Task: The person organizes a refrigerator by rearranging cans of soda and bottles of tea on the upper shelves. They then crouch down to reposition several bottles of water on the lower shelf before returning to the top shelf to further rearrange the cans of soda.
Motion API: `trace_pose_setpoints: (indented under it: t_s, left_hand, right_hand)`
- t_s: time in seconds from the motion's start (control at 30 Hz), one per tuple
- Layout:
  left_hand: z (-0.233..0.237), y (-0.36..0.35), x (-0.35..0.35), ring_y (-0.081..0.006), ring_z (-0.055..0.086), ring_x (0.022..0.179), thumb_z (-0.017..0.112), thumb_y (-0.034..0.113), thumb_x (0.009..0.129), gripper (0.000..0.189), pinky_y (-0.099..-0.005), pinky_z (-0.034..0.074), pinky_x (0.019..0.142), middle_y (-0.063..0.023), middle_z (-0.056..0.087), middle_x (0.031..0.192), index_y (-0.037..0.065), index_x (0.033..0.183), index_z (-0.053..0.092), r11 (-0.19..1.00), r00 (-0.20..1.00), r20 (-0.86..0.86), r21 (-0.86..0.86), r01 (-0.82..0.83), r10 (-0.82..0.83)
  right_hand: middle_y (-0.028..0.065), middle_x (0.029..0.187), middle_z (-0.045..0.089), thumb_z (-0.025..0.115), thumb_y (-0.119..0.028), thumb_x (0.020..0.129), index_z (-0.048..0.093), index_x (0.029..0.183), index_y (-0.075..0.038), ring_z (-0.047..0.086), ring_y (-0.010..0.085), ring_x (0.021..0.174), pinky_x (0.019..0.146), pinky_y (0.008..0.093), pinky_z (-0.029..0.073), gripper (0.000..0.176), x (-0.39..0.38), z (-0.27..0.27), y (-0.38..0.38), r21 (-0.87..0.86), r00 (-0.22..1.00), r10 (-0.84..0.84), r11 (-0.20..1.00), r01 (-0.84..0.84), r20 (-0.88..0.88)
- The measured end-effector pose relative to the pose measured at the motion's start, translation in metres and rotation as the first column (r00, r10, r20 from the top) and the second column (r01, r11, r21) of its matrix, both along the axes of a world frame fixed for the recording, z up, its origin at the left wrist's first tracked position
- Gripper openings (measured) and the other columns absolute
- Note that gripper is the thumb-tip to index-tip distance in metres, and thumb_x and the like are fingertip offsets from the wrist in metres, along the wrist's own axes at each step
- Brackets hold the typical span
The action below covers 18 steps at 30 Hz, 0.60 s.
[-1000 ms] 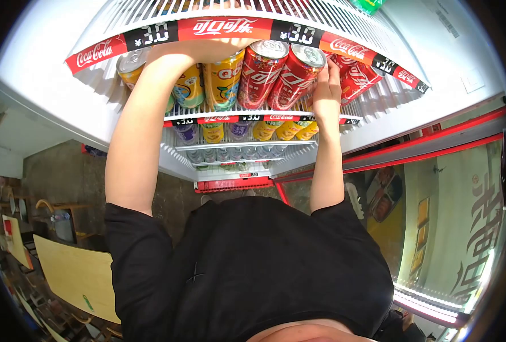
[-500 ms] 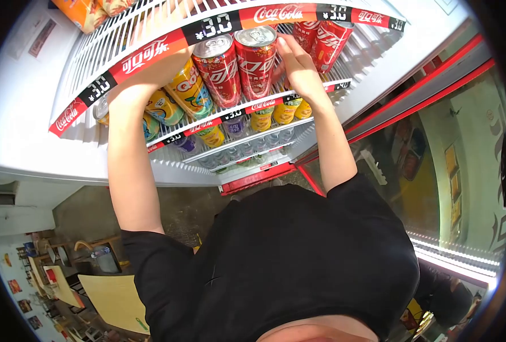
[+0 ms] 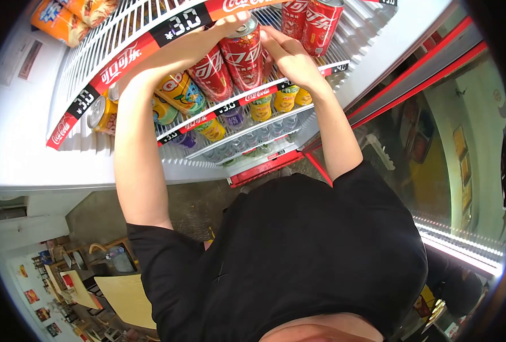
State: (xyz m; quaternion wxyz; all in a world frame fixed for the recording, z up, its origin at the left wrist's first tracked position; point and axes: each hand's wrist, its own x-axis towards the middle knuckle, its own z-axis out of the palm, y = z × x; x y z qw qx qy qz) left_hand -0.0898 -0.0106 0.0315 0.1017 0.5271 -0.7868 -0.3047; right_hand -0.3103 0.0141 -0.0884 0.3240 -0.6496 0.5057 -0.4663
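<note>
My left hand (image 3: 223, 31) reaches across the price strip, its fingers at the top of a red Coca-Cola can (image 3: 245, 60). At that can's right side lies my right hand (image 3: 290, 56), its fingers stretched out and partly hidden behind the can. A second red can (image 3: 212, 74) stands to the left, its top covered by my left hand. Further left is a yellow Qoo can (image 3: 180, 91). More red cans (image 3: 322, 28) stand beyond my right hand.
Price strips edge the upper shelf (image 3: 122, 61) and the lower shelf (image 3: 213, 111). Yellow and purple bottles (image 3: 261, 108) stand below. Orange packs (image 3: 59, 23) lie at upper left. The fridge's glass door (image 3: 418, 137) is on the right.
My left hand has come from behind the price strip to the top of the red can. My right hand has shifted slightly up and left. The view has shifted too.
</note>
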Motion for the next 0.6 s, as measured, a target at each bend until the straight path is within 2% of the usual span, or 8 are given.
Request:
trace_pose_setpoints:
  t_s: [0.07,0.17,0.27,0.33,0.4,0.5,0.57,0.6]
  left_hand:
    - [0.007,0.015,-0.010,-0.0208,0.054,0.128,0.057,0.078,0.085,0.093,-0.0360,0.036,0.111,-0.0119,0.058,0.142,0.010,0.148,0.050,1.000,0.999,-0.016,0.006,-0.028,0.028]
    - [-0.005,0.012,-0.004,-0.0205,0.057,0.123,0.057,0.078,0.086,0.093,-0.0350,0.037,0.109,-0.0124,0.060,0.140,0.009,0.148,0.049,0.993,0.985,-0.140,-0.070,0.095,-0.105]
    - [-0.010,0.004,-0.001,-0.0200,0.058,0.121,0.056,0.077,0.087,0.092,-0.0339,0.038,0.108,-0.0123,0.059,0.140,0.008,0.148,0.048,0.994,0.993,-0.098,-0.087,0.063,-0.071]
    - [-0.005,0.010,-0.003,-0.0195,0.058,0.120,0.055,0.076,0.088,0.089,-0.0336,0.039,0.107,-0.0120,0.060,0.139,0.008,0.147,0.050,0.996,0.989,-0.118,-0.039,0.082,-0.086]
    - [0.007,0.017,-0.007,-0.0184,0.060,0.116,0.054,0.074,0.090,0.085,-0.0335,0.040,0.105,-0.0116,0.063,0.135,0.008,0.142,0.055,0.989,0.982,-0.130,0.025,0.142,-0.138]
    - [-0.002,0.005,-0.003,-0.0180,0.061,0.114,0.053,0.077,0.089,0.087,-0.0335,0.042,0.103,-0.0113,0.065,0.132,0.008,0.141,0.057,0.992,0.990,-0.068,0.024,0.124,-0.122]
    - [0.001,0.012,-0.006,-0.0181,0.061,0.113,0.051,0.080,0.087,0.091,-0.0335,0.042,0.102,-0.0114,0.065,0.131,0.007,0.140,0.057,0.993,0.991,-0.062,0.019,0.118,-0.116]
    - [0.002,0.014,-0.007,-0.0182,0.061,0.113,0.051,0.081,0.087,0.092,-0.0335,0.042,0.102,-0.0115,0.066,0.131,0.006,0.140,0.057,0.992,0.991,-0.060,0.040,0.120,-0.118]
  right_hand:
    - [0.0161,0.092,0.074,0.051,-0.052,0.102,0.061,0.136,-0.009,0.072,0.0235,0.081,0.076,0.0347,0.053,0.055,0.002,0.007,0.005,0.037,0.999,0.014,0.999,-0.015,0.034]
    - [0.0134,0.083,0.074,0.055,-0.047,0.101,0.066,0.129,-0.008,0.071,0.0195,0.073,0.070,0.0334,0.053,0.049,0.003,0.007,0.006,0.010,1.000,-0.027,1.000,0.026,0.014]
    - [0.0109,0.074,0.071,0.066,-0.036,0.096,0.072,0.114,-0.004,0.068,0.0143,0.064,0.061,0.0314,0.051,0.037,0.004,-0.013,-0.005,-0.111,0.992,-0.095,0.988,0.104,0.081]
    - [0.0096,0.071,0.071,0.071,-0.028,0.092,0.074,0.105,-0.003,0.066,0.0115,0.061,0.058,0.0295,0.050,0.029,0.007,-0.009,0.001,-0.191,0.976,-0.215,0.957,0.219,0.044]
    - [0.0075,0.070,0.071,0.077,-0.017,0.086,0.075,0.093,-0.002,0.065,0.0093,0.059,0.054,0.0276,0.049,0.017,0.012,-0.007,0.009,-0.277,0.945,-0.316,0.904,0.327,0.087]
    - [0.0064,0.073,0.072,0.077,-0.013,0.085,0.074,0.089,-0.002,0.067,0.0112,0.060,0.055,0.0289,0.051,0.012,0.015,-0.010,0.012,-0.435,0.889,-0.416,0.776,0.456,0.189]
    - [0.0076,0.080,0.071,0.076,-0.006,0.081,0.071,0.088,-0.004,0.068,0.0162,0.069,0.068,0.0311,0.054,0.010,0.006,-0.023,0.010,-0.579,0.861,-0.464,0.652,0.490,0.207]
    - [0.0090,0.084,0.069,0.076,-0.004,0.079,0.069,0.089,-0.003,0.066,0.0184,0.072,0.068,0.0323,0.053,0.012,0.001,-0.027,0.012,-0.615,0.844,-0.496,0.607,0.504,0.203]
